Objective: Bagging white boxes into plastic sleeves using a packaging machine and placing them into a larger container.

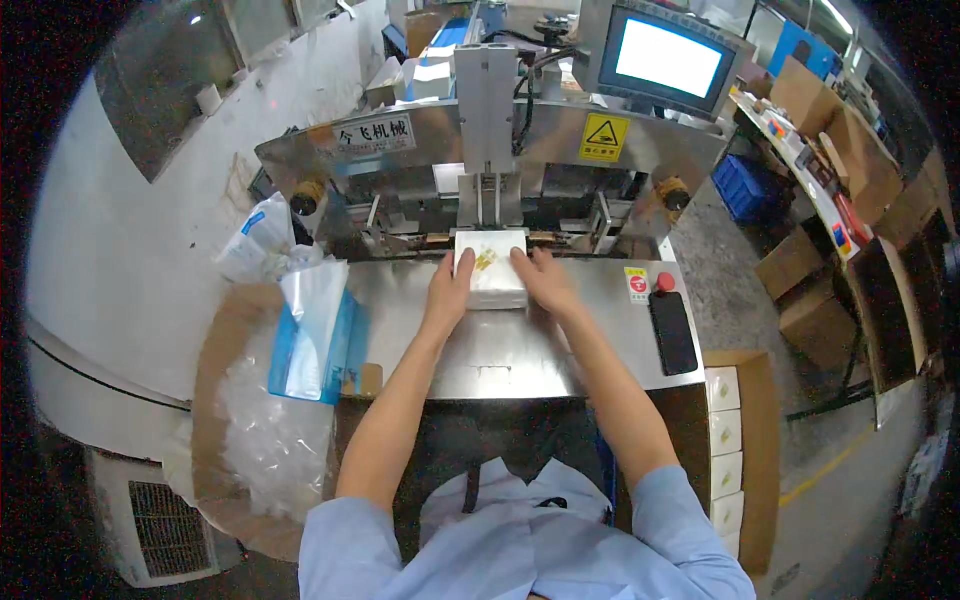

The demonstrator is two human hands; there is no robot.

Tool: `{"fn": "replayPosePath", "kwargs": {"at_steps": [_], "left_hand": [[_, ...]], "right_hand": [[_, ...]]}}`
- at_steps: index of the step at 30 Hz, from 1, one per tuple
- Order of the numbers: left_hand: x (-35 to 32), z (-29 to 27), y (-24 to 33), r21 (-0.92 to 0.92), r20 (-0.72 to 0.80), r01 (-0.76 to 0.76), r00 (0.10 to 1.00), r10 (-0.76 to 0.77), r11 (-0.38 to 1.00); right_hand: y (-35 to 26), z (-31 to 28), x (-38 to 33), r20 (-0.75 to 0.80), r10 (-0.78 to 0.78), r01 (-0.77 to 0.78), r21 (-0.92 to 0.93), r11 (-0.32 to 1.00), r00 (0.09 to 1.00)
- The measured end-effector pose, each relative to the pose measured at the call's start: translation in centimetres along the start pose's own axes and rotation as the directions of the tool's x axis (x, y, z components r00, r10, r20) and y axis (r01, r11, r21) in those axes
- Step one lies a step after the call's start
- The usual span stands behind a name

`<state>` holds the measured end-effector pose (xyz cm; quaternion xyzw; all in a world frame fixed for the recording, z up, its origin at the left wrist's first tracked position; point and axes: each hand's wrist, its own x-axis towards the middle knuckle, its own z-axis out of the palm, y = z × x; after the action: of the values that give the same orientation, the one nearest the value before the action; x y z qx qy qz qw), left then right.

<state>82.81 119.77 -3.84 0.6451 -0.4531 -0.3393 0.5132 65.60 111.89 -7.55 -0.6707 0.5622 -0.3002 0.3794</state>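
Between my hands is a white, block-shaped pack (497, 290) with a gold-yellow print on its top. It sits at the machine's front opening, over the metal worktop (490, 355). My left hand (448, 290) presses on its left side, with the thumb at the upper edge. On the opposite side, my right hand (547, 283) holds it the same way. The fingers beneath and behind the pack are partly hidden. Just beyond it stands the steel machine (400, 172) with an upright central column (487, 105).
Left of the worktop are a blue holder (345, 345) with clear plastic bags (312, 300) and a carton (222, 350) of crumpled film. At right lie a phone (673, 333) and red button (665, 282), above a carton (757, 450) of white packs. A lit screen (668, 58) hangs overhead.
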Motion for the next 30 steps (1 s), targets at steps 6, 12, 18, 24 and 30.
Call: {"fn": "replayPosePath", "kwargs": {"at_steps": [6, 12, 18, 24, 30], "left_hand": [[-1.5, -1.5, -2.8, -0.258, -0.011, 0.104, 0.994, -0.111, 0.961], [-2.7, -2.8, -2.0, -0.589, 0.166, 0.328, 0.944, -0.286, 0.739], [3.1, 2.9, -2.2, 0.579, 0.406, -0.505, 0.859, 0.311, 0.641], [9.4, 8.3, -4.6, 0.573, 0.603, -0.494, 0.794, 0.071, 0.654], [13.3, 5.5, -5.8, 0.671, 0.532, -0.496, 0.84, 0.108, 0.551]], "right_hand": [[-1.8, -0.5, -3.2, 0.107, -0.117, 0.068, 0.377, 0.924, 0.987], [-0.9, -7.8, -11.3, 0.299, -0.009, -0.197, 0.652, 0.732, 0.954], [3.6, -14.2, -19.6, 0.146, 0.066, -0.142, 0.608, 0.781, 0.987], [6.3, -28.9, -34.6, -0.163, 0.193, -0.176, 0.113, 0.978, 0.968], [11.1, -36.3, -49.4, -0.29, 0.732, -0.769, -0.423, 0.48, 0.617]]}}
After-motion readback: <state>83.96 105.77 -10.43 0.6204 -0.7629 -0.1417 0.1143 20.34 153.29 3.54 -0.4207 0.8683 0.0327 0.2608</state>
